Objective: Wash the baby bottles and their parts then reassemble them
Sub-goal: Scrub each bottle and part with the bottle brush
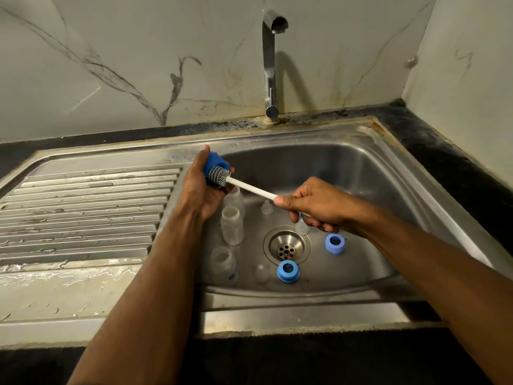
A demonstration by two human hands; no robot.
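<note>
My left hand [200, 187] is curled around a blue collar ring [214, 162], holding it up over the left edge of the sink [361, 162] with its opening turned toward my right. My right hand [313, 205] grips the white handle of the bottle brush [251, 188], and that handle is the axis I care about: it runs from my right fist up and to the left, ending in the grey bristle head [219, 176], which sits right at the mouth of the ring, touching it. So the brush points straight into the part, and I judge the scrubbing of this ring to be the step in hand; any push or twist must follow that same slanted line. Below my hands, in the basin, I count 3 clear bottles [232, 225] standing just left of the drain [286, 247], 2 more blue rings [288, 270] lying flat near it, and small clear teats [267, 208] between them; 1 clear piece is partly hidden under my right hand. The faucet [270, 65] stands above, and I see no water running. The ribbed draining board [83, 207] to the left looks wet.
</note>
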